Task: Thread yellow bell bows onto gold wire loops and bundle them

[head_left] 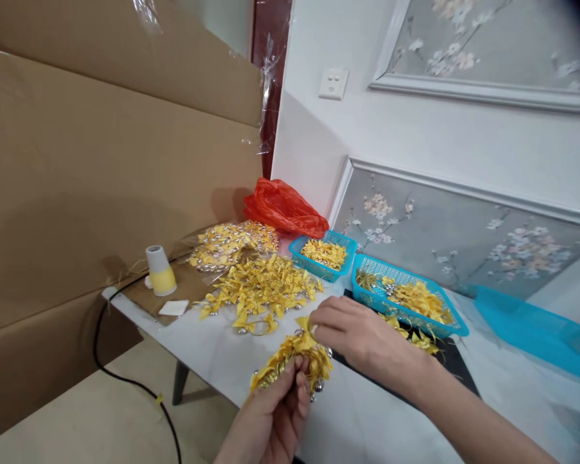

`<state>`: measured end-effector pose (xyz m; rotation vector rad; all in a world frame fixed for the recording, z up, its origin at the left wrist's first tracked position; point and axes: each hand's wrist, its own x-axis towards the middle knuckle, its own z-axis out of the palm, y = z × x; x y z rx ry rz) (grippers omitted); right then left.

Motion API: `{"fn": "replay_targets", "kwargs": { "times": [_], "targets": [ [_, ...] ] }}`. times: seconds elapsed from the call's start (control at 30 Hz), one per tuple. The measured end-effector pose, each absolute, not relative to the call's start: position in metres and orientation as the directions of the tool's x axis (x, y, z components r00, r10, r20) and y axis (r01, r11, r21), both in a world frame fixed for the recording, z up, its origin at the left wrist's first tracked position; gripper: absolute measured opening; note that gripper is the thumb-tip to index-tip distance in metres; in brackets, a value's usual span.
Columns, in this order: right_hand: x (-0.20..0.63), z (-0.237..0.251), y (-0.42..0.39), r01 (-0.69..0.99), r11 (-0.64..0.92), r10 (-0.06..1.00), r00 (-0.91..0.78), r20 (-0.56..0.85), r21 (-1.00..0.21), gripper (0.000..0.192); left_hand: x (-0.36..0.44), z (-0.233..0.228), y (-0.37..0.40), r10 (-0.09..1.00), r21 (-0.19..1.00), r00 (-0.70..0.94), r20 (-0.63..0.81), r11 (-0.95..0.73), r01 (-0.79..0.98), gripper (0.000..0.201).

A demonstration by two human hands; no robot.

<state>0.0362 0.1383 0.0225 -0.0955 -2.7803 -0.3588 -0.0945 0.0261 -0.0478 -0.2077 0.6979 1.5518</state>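
So what we've got in the lower middle of the frame is a bunch of yellow ribbon bows (pixel 294 361) with little silver bells hanging off it. Our left hand (pixel 275 419) holds the bunch from below, fingers closed round its lower end, which looks like it keeps the strung pieces bundled and off the counter (pixel 212 348). Our right hand (pixel 362 338) comes in from the right, fingertips pinched together on the top bow of the bunch (probably the fiddly end, so it gets the fine grip).

Just above that, mid-frame, lies a loose pile of bows (pixel 261 290), close enough to grab from. Behind it, a glinting heap with more bells (pixel 232 243). To the right, two blue baskets (pixel 319 267) (pixel 452 325) keep other yellow pieces sorted apart. A red plastic bag (pixel 285 207) sits at the back by the wall. Over at the left, an upturned cup (pixel 160 270) stands on cardboard near a black cable (pixel 125 380) trailing to the floor.
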Motion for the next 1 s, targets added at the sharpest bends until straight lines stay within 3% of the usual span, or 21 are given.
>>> {"fn": "replay_targets", "kwargs": {
  "times": [0.17, 0.3, 0.43, 0.53, 0.7, 0.83, 1.0],
  "targets": [
    [0.051, 0.033, 0.151, 0.15, 0.953, 0.057, -0.942, 0.332, 0.264, 0.029, -0.095, -0.047, 0.025, 0.839, 0.289, -0.113, -0.532, 0.055, -0.956, 0.017],
    [0.039, 0.026, 0.14, 0.073, 0.949, -0.009, -0.966, 0.257, 0.308, 0.02, -0.093, -0.047, 0.028, 0.837, 0.289, -0.118, -0.534, 0.05, -0.956, 0.017],
    [0.022, 0.01, 0.128, -0.02, 0.96, -0.085, -0.971, 0.223, 0.279, 0.014, -0.092, -0.047, 0.03, 0.829, 0.301, -0.179, -0.529, -0.014, -0.954, 0.023],
    [0.019, 0.0, 0.127, -0.019, 0.986, -0.064, -0.96, 0.273, 0.166, 0.015, -0.093, -0.047, 0.029, 0.828, 0.29, -0.17, -0.535, -0.009, -0.957, 0.023],
    [0.025, -0.006, 0.131, -0.002, 0.984, 0.064, -0.932, 0.358, -0.18, 0.048, -0.094, -0.047, 0.027, 0.839, 0.252, -0.11, -0.533, 0.034, -0.967, 0.017],
    [0.025, -0.004, 0.129, 0.056, 0.976, 0.119, -0.945, 0.303, -0.208, 0.06, -0.094, -0.047, 0.026, 0.847, 0.218, -0.064, -0.527, 0.062, -0.974, 0.016],
    [0.023, -0.007, 0.121, 0.071, 0.971, 0.138, -0.946, 0.292, -0.228, 0.061, -0.093, -0.048, 0.025, 0.855, 0.19, -0.048, -0.516, 0.059, -0.98, 0.013]
  ]
}}
